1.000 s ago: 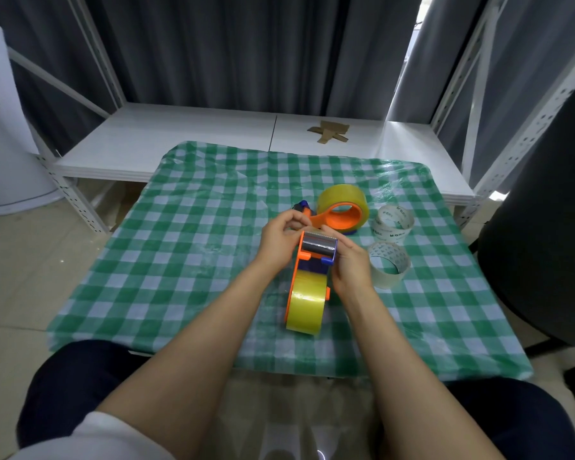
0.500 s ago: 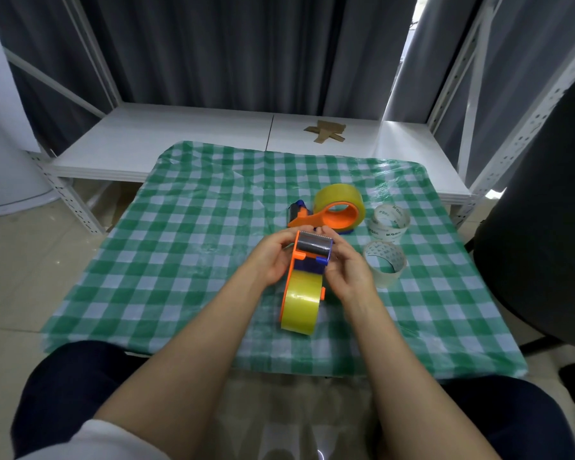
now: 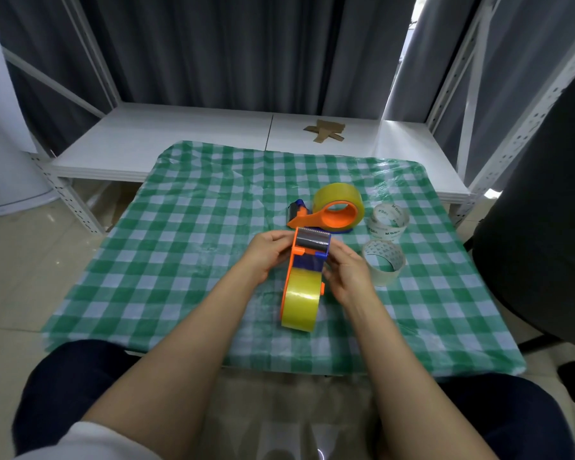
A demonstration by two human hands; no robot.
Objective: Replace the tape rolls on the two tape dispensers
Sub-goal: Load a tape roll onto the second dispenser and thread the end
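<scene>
An orange and blue tape dispenser (image 3: 307, 260) with a yellow tape roll (image 3: 300, 303) on it is held upright above the green checked table (image 3: 180, 247). My left hand (image 3: 268, 255) grips its left side near the roller head. My right hand (image 3: 347, 272) grips its right side. A second orange dispenser (image 3: 327, 220) carrying a yellow roll (image 3: 337, 195) lies flat just behind. Two nearly used clear rolls sit to the right, one (image 3: 389, 219) farther back and one (image 3: 384, 262) close to my right hand.
A white shelf board (image 3: 180, 137) runs behind the table with a cardboard scrap (image 3: 326, 130) on it. A black chair (image 3: 545, 207) stands at the right. A white bin (image 3: 4, 154) stands at the left. Metal rack posts rise at both sides.
Both hands have shifted slightly on the held dispenser, which sits a little lower and nearer to me. The other dispenser and the clear rolls have not moved.
</scene>
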